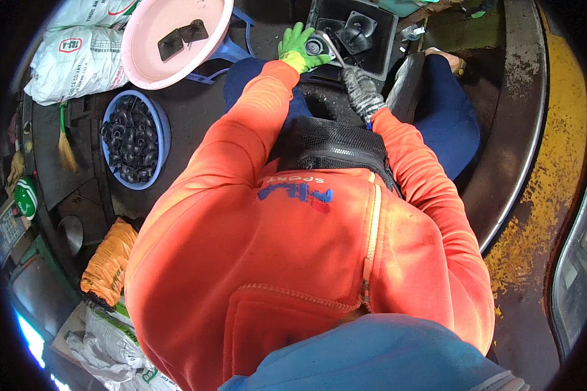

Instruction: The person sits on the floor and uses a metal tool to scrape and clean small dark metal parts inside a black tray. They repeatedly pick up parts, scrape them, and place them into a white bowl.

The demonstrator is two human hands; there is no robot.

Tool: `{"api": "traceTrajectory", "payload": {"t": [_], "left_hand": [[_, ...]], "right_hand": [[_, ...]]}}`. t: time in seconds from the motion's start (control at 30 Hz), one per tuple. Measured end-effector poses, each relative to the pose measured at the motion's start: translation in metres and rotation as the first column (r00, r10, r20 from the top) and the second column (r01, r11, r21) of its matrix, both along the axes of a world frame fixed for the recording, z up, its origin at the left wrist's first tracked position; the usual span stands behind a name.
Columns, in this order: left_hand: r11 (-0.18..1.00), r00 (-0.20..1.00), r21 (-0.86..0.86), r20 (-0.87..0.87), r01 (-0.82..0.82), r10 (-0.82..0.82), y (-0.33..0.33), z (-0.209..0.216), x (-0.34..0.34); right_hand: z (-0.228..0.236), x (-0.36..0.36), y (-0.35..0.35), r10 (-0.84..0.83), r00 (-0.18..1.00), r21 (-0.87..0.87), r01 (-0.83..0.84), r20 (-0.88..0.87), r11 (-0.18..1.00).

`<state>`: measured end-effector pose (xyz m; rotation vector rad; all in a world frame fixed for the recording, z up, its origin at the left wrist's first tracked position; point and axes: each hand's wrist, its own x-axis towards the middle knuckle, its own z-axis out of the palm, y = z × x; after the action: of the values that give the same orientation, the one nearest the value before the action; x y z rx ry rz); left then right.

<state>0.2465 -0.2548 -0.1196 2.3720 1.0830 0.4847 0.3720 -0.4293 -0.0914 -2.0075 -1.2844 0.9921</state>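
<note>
A person in an orange jacket (306, 241) holds a round dark part (314, 46) and a metal rod (333, 49) at the near-left corner of a dark rectangular tray (387, 55).

Nearest, a black mesh waist pouch (332, 143) sits short of the tray; a blue tub (165, 153) heaped with small black pieces (130, 140) stands well to the tray's left. The right hand (362, 92), in a grey knit glove at the tray's near edge, is closed around the rod; the left hand (298, 49), in a green glove beside the tray's left edge, holds the part between thumb and partly spread fingers. Whether rod and part touch cannot be told. Inside the tray lie square-flanged black parts (359, 31); left of it, a pink basin (156, 72) holds two flat dark pieces (171, 44).
</note>
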Motion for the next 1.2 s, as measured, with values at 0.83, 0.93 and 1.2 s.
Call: {"api": "traceTrajectory", "payload": {"t": [0.83, 0.93, 1.2], "left_hand": [[0.988, 0.985, 0.049, 0.082, 0.149, -0.153, 0.014, -0.04, 0.022], [0.984, 0.983, 0.015, 0.034, 0.179, -0.179, 0.018, -0.045, 0.025], [0.993, 0.99, -0.036, 0.089, 0.111, -0.108, 0.013, -0.037, 0.022]], "right_hand": [[0.055, -0.002, 0.016, 0.206, 0.949, -0.291, -0.133, 0.237, 0.948], [0.053, -0.006, 0.017, 0.1, 0.686, 0.191, -0.335, 0.721, 0.923], [0.048, -0.003, 0.012, -0.028, 0.932, 0.056, 0.008, 0.36, 0.998]]}}
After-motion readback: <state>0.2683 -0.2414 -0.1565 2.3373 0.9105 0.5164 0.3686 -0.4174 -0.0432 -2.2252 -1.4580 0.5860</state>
